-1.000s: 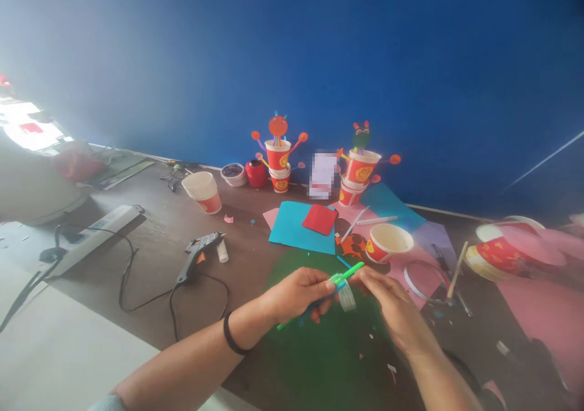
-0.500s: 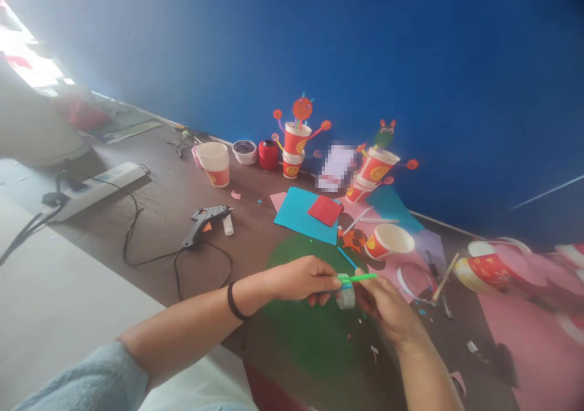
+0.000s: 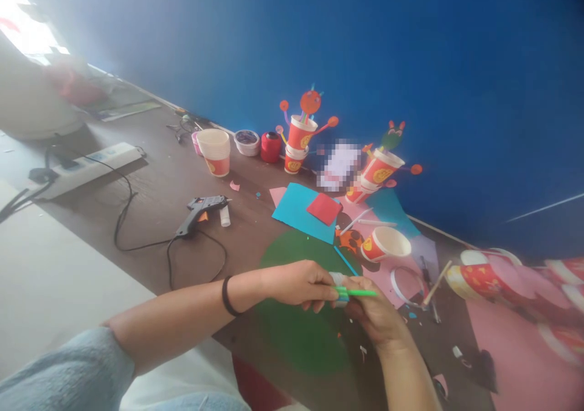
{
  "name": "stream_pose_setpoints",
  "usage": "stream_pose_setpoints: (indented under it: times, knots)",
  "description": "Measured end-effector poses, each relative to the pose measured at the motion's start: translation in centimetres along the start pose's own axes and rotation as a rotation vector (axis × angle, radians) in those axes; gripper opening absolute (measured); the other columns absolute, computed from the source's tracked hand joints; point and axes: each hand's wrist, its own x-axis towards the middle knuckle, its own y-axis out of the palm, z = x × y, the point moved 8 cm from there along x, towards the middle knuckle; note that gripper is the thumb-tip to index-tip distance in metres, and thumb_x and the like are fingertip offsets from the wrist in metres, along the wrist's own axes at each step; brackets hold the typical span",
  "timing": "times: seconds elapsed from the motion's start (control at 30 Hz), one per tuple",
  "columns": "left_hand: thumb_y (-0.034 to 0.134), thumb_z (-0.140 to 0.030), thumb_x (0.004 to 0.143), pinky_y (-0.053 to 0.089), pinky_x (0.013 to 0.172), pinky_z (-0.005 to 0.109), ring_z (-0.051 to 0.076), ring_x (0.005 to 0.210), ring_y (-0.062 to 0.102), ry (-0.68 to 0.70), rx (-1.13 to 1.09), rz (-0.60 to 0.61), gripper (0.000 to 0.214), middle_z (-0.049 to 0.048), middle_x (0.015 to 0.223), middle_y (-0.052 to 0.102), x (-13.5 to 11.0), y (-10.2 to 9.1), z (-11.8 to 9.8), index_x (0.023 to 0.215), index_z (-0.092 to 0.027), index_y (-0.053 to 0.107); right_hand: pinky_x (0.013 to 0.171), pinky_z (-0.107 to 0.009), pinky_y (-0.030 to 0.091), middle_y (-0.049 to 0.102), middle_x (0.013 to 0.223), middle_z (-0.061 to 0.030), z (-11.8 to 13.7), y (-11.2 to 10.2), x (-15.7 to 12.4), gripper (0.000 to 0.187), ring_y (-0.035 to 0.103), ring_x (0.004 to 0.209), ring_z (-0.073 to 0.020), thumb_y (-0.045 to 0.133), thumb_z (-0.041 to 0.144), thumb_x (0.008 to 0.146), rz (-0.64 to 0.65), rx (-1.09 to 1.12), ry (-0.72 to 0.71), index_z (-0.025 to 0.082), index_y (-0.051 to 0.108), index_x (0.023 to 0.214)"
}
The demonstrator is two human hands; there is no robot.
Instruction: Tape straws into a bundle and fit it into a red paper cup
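Note:
My left hand [image 3: 298,284] is closed in a pinch on a bundle of thin sticks, a green stick [image 3: 360,292] poking out to the right. A small roll of clear tape [image 3: 338,279] sits between my two hands against the sticks. My right hand [image 3: 374,314] is closed around the same bundle and the tape from below. Both hands hover over a round dark green sheet [image 3: 301,338] lying on the brown table [image 3: 155,198].
A black glue gun [image 3: 201,210] with its cord lies to the left, near a power strip [image 3: 86,168]. Red paper cups [image 3: 385,244], two cup figures [image 3: 298,140] [image 3: 378,168], blue paper [image 3: 298,213] and a red square [image 3: 323,208] sit ahead against the blue wall. Pink sheets [image 3: 524,332] lie right.
The view has swung left and tilted. My hands came closer together on the sticks, and the tape roll moved up from hanging below the sticks to between my fingers.

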Motion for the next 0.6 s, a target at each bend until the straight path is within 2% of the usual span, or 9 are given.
stream_pose_setpoints:
  times: [0.1,0.2,0.3,0.37,0.43,0.6]
  knots:
    - [0.05,-0.049,0.084,0.038,0.045,0.017,0.006,0.043,0.05,-0.041,-0.165,-0.001,0.037,-0.0024,0.057,0.059,0.4,-0.1,0.8,0.077,-0.016,0.063,0.039,-0.024,0.023,0.036,0.036,0.006,-0.6,-0.2,0.3,0.048,0.029,0.036,-0.0092,0.055,0.064,0.072,-0.035,0.002,0.04,0.018,0.059,0.056]
    - [0.054,-0.049,0.082,0.042,0.048,0.019,0.007,0.042,0.052,-0.074,-0.377,0.004,0.036,-0.0023,0.056,0.06,1.0,0.0,1.5,0.077,-0.014,0.063,0.041,-0.024,0.022,0.036,0.041,0.0065,-0.4,-1.3,0.5,0.039,0.029,0.039,-0.009,0.058,0.055,0.074,-0.136,0.051,-0.016,0.019,0.058,0.059]
    - [0.058,-0.047,0.079,0.045,0.05,0.021,0.008,0.043,0.055,-0.107,-0.501,0.007,0.035,-0.0011,0.056,0.062,1.5,0.2,2.3,0.077,-0.012,0.063,0.044,-0.023,0.024,0.037,0.047,0.0073,0.1,-1.7,0.5,0.023,0.032,0.043,-0.0089,0.062,0.042,0.074,-0.169,0.142,-0.056,0.019,0.062,0.076]
    - [0.061,-0.046,0.078,0.047,0.051,0.023,0.01,0.046,0.058,-0.116,-0.561,0.013,0.035,0.0006,0.058,0.064,1.7,0.4,2.6,0.079,-0.011,0.063,0.046,-0.022,0.026,0.04,0.051,0.0068,0.4,-1.5,0.4,0.022,0.035,0.046,-0.0093,0.064,0.036,0.073,-0.146,0.208,-0.068,0.019,0.063,0.086]
    - [0.063,-0.046,0.076,0.048,0.054,0.024,0.011,0.049,0.06,-0.112,-0.609,0.029,0.035,0.0022,0.06,0.066,1.9,0.7,2.9,0.08,-0.011,0.064,0.048,-0.023,0.029,0.043,0.052,0.0057,0.8,-1.3,0.3,0.022,0.037,0.048,-0.0103,0.066,0.036,0.072,-0.135,0.234,-0.086,0.018,0.064,0.086]
    - [0.066,-0.045,0.074,0.049,0.054,0.025,0.011,0.047,0.059,-0.101,-0.661,0.071,0.035,0.0038,0.062,0.067,2.1,1.2,3.2,0.081,-0.01,0.065,0.051,-0.025,0.03,0.046,0.053,0.004,1.2,-1.3,0.0,0.023,0.039,0.051,-0.0118,0.063,0.04,0.077,-0.164,0.106,-0.136,0.018,0.066,0.079]
